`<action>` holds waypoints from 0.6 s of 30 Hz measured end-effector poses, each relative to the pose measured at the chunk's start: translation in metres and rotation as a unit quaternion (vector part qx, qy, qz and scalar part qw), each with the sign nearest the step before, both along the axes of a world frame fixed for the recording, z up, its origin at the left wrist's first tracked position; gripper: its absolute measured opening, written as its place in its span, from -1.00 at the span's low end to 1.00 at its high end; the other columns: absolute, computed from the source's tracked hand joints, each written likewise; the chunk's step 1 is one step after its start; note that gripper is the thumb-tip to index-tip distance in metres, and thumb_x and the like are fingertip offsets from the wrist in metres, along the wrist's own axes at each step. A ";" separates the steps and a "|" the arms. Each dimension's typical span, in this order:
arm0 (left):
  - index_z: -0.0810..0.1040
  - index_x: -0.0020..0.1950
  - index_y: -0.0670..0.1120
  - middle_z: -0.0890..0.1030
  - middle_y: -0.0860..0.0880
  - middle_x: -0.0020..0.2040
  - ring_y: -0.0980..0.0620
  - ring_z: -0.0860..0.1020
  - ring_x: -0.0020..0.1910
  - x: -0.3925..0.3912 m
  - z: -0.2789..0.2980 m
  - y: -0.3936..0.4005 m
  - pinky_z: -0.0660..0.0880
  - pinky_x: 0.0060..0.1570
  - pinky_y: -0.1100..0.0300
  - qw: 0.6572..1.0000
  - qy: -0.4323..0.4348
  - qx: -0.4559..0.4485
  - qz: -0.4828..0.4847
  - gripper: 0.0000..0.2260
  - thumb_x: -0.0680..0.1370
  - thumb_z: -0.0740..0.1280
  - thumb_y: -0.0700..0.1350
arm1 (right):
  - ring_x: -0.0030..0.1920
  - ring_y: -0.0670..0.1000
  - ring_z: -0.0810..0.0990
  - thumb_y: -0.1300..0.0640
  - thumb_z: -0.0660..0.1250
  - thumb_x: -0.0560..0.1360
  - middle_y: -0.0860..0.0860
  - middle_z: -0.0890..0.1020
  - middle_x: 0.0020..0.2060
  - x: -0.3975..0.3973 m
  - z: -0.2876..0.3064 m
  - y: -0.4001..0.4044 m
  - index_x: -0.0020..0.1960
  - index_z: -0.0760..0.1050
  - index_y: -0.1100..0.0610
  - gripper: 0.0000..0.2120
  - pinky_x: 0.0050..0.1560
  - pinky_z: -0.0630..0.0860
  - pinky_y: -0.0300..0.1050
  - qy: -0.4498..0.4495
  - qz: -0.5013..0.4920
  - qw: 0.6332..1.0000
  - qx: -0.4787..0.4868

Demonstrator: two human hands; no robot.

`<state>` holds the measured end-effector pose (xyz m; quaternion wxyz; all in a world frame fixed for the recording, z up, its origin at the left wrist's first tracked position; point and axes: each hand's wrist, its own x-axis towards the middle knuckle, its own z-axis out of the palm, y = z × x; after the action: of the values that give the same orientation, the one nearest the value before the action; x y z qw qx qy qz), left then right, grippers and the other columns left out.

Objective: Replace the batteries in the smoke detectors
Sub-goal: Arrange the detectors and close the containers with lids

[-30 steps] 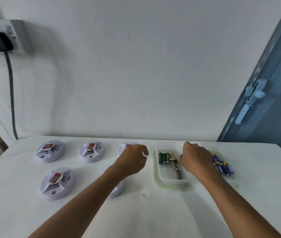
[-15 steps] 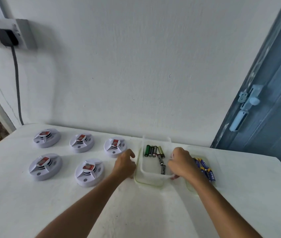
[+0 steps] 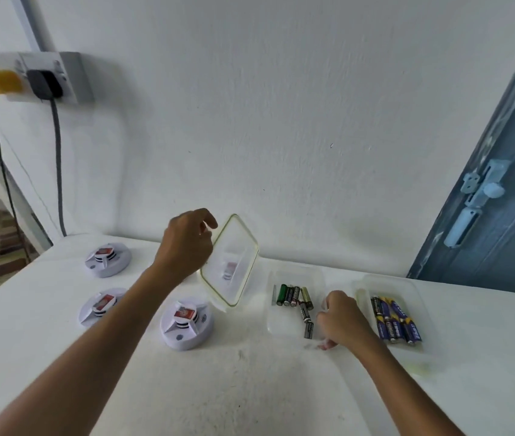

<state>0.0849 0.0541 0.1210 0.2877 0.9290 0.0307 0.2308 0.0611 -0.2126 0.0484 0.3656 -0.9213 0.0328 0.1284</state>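
My left hand (image 3: 187, 243) holds a clear lid (image 3: 234, 262) with a green rim, tilted up above the table. My right hand (image 3: 342, 320) grips the right wall of an open clear container (image 3: 294, 275) that holds several green and black batteries (image 3: 294, 295). To its right, a second clear container (image 3: 407, 286) holds several blue and yellow batteries (image 3: 394, 319). White round smoke detectors with red labels lie on the left: one at the back (image 3: 108, 259), one at the front left (image 3: 100, 306), one nearest me (image 3: 186, 322). Another shows dimly through the lid.
The white table (image 3: 250, 388) stands against a white wall. A wall socket (image 3: 36, 77) with a black plug and a yellow plug hangs at the upper left, cables running down. A blue door (image 3: 501, 215) with a pale latch stands at the right.
My left hand has lifted the lid off the middle container and swung it up to the left. My right hand stays at the container's right side. The camera has moved closer.
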 end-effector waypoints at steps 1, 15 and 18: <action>0.60 -0.03 -0.13 0.59 -0.06 -0.11 0.04 0.53 -0.30 -0.001 0.001 0.004 0.41 -0.32 0.29 1.000 -0.003 -0.014 0.000 -0.85 0.55 0.27 -0.31 | -0.49 0.13 0.65 0.38 0.10 0.47 0.08 0.34 -0.39 0.000 -0.003 0.001 -0.28 0.20 0.13 -0.77 -0.62 0.34 -0.23 0.001 0.002 1.000 -0.001; 0.53 -0.11 -0.16 0.56 -0.09 -0.11 -0.15 0.68 -0.19 -0.022 -0.033 -0.042 0.63 -0.21 0.04 0.922 0.013 -0.385 -0.043 -0.84 0.57 0.25 -0.38 | -0.11 0.32 0.67 0.22 0.30 0.53 0.32 0.62 -0.01 0.001 0.035 0.033 0.12 0.45 0.27 -0.81 -0.14 0.61 0.17 0.057 -0.068 0.812 0.576; 0.57 0.14 -0.04 0.49 -0.02 0.26 -0.02 0.47 0.29 -0.030 -0.035 -0.063 0.38 0.11 0.28 0.985 -0.022 -0.153 -0.077 -0.85 0.59 0.31 -0.16 | -0.19 0.29 0.68 0.34 0.27 0.53 0.30 0.64 -0.06 -0.004 0.045 0.032 0.11 0.46 0.28 -0.83 -0.15 0.61 0.15 -0.050 -0.088 0.857 0.504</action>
<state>0.0544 -0.0088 0.0862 0.4436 0.8684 -0.0125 0.2211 0.0570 -0.1804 0.0930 0.7912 -0.6091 0.0266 0.0482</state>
